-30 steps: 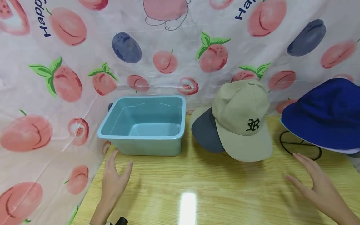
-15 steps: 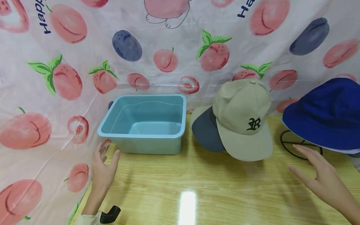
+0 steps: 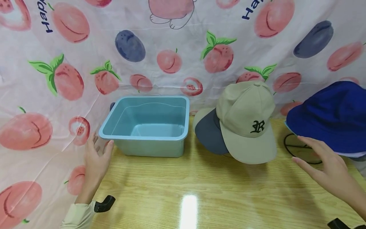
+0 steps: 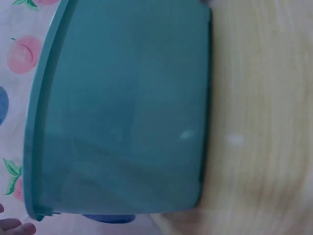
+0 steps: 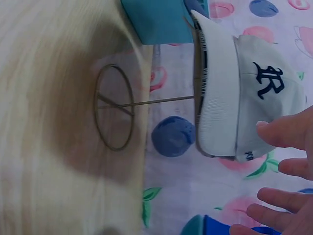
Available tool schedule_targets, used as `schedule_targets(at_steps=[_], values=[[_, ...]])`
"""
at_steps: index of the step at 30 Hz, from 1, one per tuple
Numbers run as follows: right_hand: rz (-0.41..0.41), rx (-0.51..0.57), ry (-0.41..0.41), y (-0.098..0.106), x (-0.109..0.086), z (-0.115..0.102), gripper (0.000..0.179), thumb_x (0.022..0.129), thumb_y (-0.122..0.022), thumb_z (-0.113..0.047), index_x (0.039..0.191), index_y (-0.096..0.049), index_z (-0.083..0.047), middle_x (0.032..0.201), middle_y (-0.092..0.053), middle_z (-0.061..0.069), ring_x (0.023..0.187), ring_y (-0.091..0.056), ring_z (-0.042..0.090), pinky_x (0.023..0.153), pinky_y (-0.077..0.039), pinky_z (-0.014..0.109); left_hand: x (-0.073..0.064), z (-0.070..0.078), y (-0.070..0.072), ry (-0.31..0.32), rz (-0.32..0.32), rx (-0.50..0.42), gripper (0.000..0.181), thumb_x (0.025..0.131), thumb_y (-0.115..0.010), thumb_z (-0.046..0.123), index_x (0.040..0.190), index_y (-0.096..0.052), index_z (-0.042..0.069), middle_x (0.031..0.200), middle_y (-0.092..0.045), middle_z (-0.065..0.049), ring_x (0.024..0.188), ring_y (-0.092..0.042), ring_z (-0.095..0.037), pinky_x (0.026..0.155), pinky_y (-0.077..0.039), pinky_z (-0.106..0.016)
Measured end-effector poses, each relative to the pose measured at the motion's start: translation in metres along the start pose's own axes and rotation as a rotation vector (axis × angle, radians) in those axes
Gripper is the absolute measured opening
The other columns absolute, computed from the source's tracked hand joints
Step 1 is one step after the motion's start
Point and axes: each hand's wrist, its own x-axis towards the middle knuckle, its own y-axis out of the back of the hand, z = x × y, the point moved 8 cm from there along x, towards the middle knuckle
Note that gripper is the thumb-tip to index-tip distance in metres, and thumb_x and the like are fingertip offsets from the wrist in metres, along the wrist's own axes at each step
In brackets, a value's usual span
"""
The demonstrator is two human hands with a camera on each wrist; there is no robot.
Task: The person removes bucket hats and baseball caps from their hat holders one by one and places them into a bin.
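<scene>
My left hand (image 3: 96, 163) is beside the front left corner of a light blue plastic tub (image 3: 154, 147), fingers spread and holding nothing. In the left wrist view the tub's side (image 4: 122, 107) fills the middle, with a few fingertips (image 4: 25, 229) at the lower left. On the right, my right hand (image 3: 328, 165) hovers in front of a dark blue bucket hat (image 3: 334, 117), its fingers apart and nothing in them. A beige baseball cap (image 3: 246, 105) with a black letter R hangs on a thin wire stand (image 5: 129, 104). Behind it shows a cap with a slate-blue brim (image 3: 210, 135).
A black wire ring base (image 3: 303, 161) stands beneath the bucket hat, where pale layers show under its brim. The wooden table (image 3: 160, 190) backs onto a fruit-print cloth (image 3: 171, 41). Black wrist mounts (image 3: 104, 204) sit at both wrists.
My left hand has moved left and forward to the tub's corner. The right hand has moved slightly forward, towards the bucket hat. Tub and hats stay in place.
</scene>
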Motion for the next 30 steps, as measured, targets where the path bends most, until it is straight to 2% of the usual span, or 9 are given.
schedule_targets(at_steps=[1,5,8,12,17,19,20,23,30], values=[[0.011,-0.006,0.011,0.002,0.002,-0.002,0.068,0.079,-0.076,-0.015,0.14,-0.046,-0.011,0.13,-0.049,0.022,0.123,-0.039,0.008,0.077,-0.024,0.002,0.003,0.001,0.001,-0.009,-0.002,0.011,0.072,0.09,-0.06,0.027,0.149,-0.024,0.005,0.147,-0.032,-0.016,0.134,-0.032,-0.028,0.105,-0.032,-0.051],[0.022,-0.032,0.017,0.009,0.011,-0.005,0.069,0.08,-0.075,-0.016,0.141,-0.044,-0.009,0.132,-0.047,0.026,0.119,-0.045,0.035,0.085,-0.019,0.0,0.018,0.01,0.004,-0.075,-0.015,0.082,0.071,0.09,-0.061,0.029,0.148,-0.028,0.006,0.148,-0.033,-0.014,0.133,-0.034,-0.029,0.104,-0.032,-0.051],[0.01,-0.027,-0.005,0.014,0.017,-0.006,0.068,0.082,-0.074,-0.017,0.142,-0.042,-0.007,0.134,-0.044,0.028,0.114,-0.043,0.048,0.086,-0.013,-0.003,0.026,0.014,0.003,-0.116,-0.044,0.145,0.071,0.09,-0.061,0.032,0.148,-0.029,0.007,0.15,-0.032,-0.013,0.13,-0.037,-0.037,0.102,-0.033,-0.056],[-0.004,-0.007,-0.019,0.018,0.027,-0.008,0.068,0.083,-0.073,-0.016,0.142,-0.041,-0.007,0.135,-0.043,0.028,0.113,-0.044,0.047,0.082,-0.014,-0.006,0.032,0.016,0.0,-0.136,-0.104,0.191,0.072,0.09,-0.059,0.036,0.149,-0.028,0.007,0.152,-0.027,-0.016,0.127,-0.037,-0.046,0.101,-0.029,-0.063],[-0.006,-0.007,-0.012,0.023,0.039,-0.013,0.068,0.082,-0.073,-0.015,0.142,-0.042,-0.007,0.135,-0.044,0.026,0.121,-0.042,0.036,0.08,-0.017,-0.007,0.035,0.015,-0.004,-0.146,-0.196,0.201,0.075,0.091,-0.057,0.039,0.149,-0.024,0.005,0.153,-0.023,-0.019,0.133,-0.026,-0.046,0.103,-0.02,-0.065],[-0.01,-0.009,-0.005,0.024,0.044,-0.016,0.068,0.082,-0.073,-0.015,0.142,-0.042,-0.007,0.135,-0.043,0.025,0.122,-0.042,0.037,0.08,-0.017,-0.007,0.036,0.014,-0.007,-0.152,-0.23,0.209,0.077,0.091,-0.057,0.04,0.15,-0.022,0.005,0.153,-0.021,-0.019,0.135,-0.024,-0.045,0.103,-0.02,-0.066],[-0.015,-0.014,-0.004,0.024,0.046,-0.018,0.068,0.083,-0.073,-0.015,0.142,-0.041,-0.007,0.136,-0.043,0.025,0.122,-0.042,0.039,0.087,-0.023,-0.003,0.037,0.013,-0.008,-0.155,-0.243,0.211,0.077,0.091,-0.057,0.04,0.15,-0.021,0.005,0.154,-0.02,-0.019,0.135,-0.024,-0.045,0.102,-0.02,-0.067],[-0.024,-0.018,0.007,0.026,0.055,-0.022,0.068,0.083,-0.073,-0.015,0.142,-0.041,-0.007,0.135,-0.043,0.025,0.116,-0.043,0.045,0.086,-0.023,-0.003,0.04,0.011,-0.01,-0.169,-0.273,0.224,0.079,0.092,-0.056,0.04,0.151,-0.018,0.004,0.154,-0.018,-0.02,0.135,-0.022,-0.046,0.101,-0.02,-0.068],[-0.022,-0.017,0.068,0.03,0.074,-0.033,0.071,0.08,-0.076,-0.014,0.142,-0.043,-0.009,0.132,-0.046,0.022,0.112,-0.045,0.041,0.078,-0.018,-0.006,0.047,-0.002,-0.017,-0.195,-0.371,0.255,0.081,0.094,-0.054,0.041,0.15,-0.013,0.001,0.154,-0.014,-0.023,0.137,-0.017,-0.045,0.104,-0.016,-0.065]])
